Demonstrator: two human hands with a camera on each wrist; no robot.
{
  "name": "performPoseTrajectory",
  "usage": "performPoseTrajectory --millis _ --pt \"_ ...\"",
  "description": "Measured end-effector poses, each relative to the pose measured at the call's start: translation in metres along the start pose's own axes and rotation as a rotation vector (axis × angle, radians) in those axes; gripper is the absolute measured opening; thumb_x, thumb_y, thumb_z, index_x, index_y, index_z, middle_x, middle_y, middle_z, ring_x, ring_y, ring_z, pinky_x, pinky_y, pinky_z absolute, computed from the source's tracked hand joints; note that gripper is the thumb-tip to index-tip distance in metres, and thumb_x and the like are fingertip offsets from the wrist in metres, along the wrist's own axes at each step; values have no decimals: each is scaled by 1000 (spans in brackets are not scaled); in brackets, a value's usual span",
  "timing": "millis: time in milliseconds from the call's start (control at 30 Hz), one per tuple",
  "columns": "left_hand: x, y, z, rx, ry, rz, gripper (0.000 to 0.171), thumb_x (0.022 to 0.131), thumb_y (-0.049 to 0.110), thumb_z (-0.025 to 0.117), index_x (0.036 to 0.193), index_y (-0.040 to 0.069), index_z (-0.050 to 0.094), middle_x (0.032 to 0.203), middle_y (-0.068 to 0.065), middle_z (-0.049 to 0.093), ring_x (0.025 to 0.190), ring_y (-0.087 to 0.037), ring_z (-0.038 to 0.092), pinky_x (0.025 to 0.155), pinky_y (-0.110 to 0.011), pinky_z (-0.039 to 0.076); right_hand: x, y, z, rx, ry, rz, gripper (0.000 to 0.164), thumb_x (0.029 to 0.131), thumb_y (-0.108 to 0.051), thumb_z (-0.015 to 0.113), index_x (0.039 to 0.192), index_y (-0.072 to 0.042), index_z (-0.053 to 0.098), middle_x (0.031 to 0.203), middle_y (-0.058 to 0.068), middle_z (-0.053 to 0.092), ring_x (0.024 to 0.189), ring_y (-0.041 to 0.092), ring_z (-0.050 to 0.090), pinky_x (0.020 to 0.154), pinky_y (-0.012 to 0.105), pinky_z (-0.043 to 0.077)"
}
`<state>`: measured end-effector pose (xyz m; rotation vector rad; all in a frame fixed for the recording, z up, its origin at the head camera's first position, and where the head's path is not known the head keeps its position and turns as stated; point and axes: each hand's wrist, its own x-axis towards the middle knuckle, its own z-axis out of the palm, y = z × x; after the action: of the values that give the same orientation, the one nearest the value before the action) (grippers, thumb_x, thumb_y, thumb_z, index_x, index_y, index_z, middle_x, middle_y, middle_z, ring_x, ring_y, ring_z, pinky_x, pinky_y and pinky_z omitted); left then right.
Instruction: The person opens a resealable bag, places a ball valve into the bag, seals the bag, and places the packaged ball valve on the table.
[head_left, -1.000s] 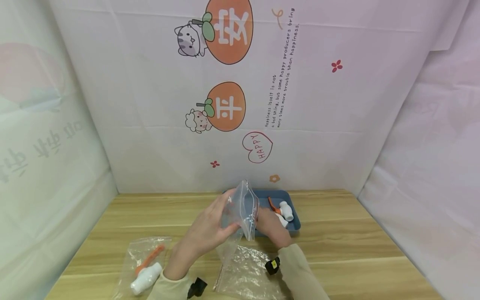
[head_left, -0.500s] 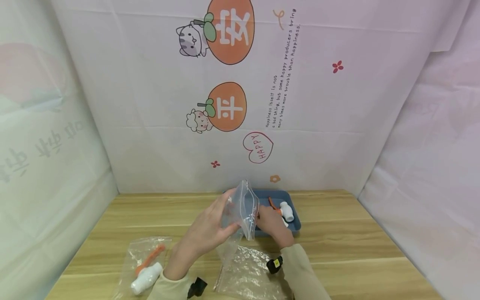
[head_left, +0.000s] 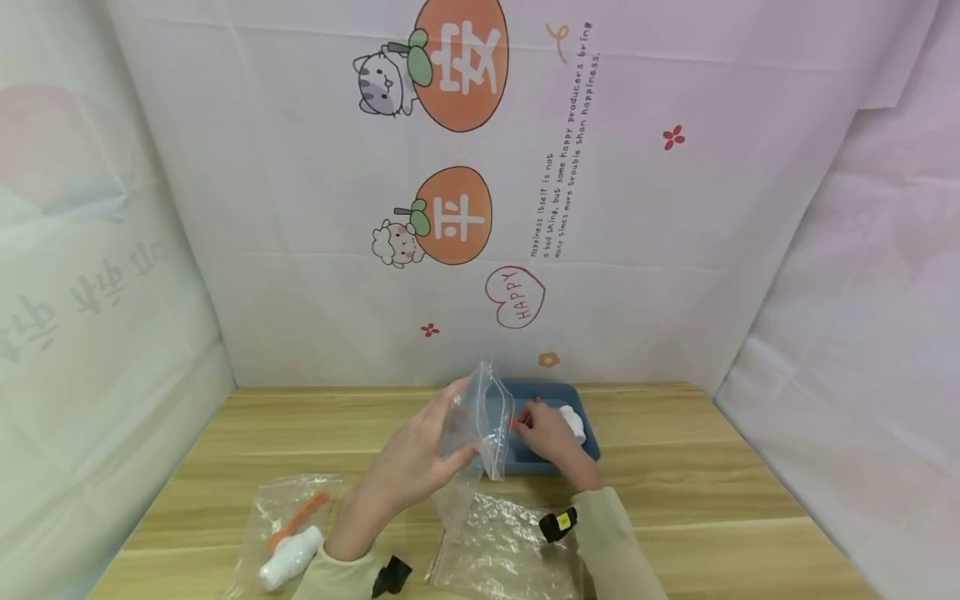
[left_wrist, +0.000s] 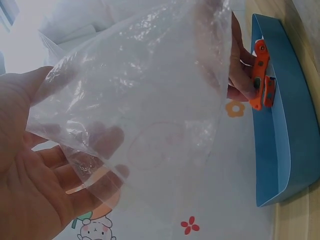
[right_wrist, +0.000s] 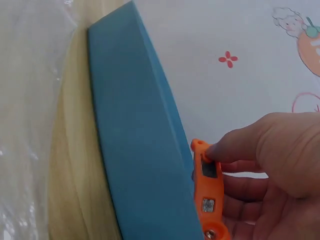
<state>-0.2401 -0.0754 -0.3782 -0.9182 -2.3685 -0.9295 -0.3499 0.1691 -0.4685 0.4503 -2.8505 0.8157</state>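
Note:
My left hand holds a clear zip bag upright with its mouth spread, above the left part of the blue tray. In the left wrist view, the thumb and fingers show on either side of the bag's film. Just right of the bag mouth, my right hand pinches the orange handle of a ball valve over the tray. The right wrist view shows the thumb on this handle; the valve's body is mostly hidden. Beside that hand lies another white ball valve, partly covered.
A bagged white ball valve with an orange handle lies on the table at front left. Several clear film layers of flat bags lie in front of the tray. White printed cloth stands behind and along both sides.
My right hand shifts slightly right within the tray, away from the bag mouth, and an orange handle now shows at its fingertips. The left hand and bag stay nearly still.

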Motion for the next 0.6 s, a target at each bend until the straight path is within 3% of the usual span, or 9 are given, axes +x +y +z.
performPoseTrajectory --millis 200,300,600 --pt "-2 -2 -1 11 -4 -7 83 84 21 77 152 15 29 123 -6 64 99 -16 65 76 -29 55 -1 -4 2 -52 -27 1 15 92 -20 68 80 -11 66 71 0 65 56 10 52 53 26 43" --pt "0 -3 -2 16 5 3 84 84 20 78 152 14 29 119 -6 65 97 -16 65 76 -29 55 2 -4 -4 -15 -12 23 16 93 -21 68 82 -10 68 67 0 61 51 11 48 50 27 40" --pt "0 -2 -2 22 -22 -17 85 84 23 77 153 15 28 119 -5 65 94 -15 64 72 -26 53 1 20 -21 414 -23 134 17 94 -21 66 88 -5 68 67 4 61 51 13 49 47 28 42"
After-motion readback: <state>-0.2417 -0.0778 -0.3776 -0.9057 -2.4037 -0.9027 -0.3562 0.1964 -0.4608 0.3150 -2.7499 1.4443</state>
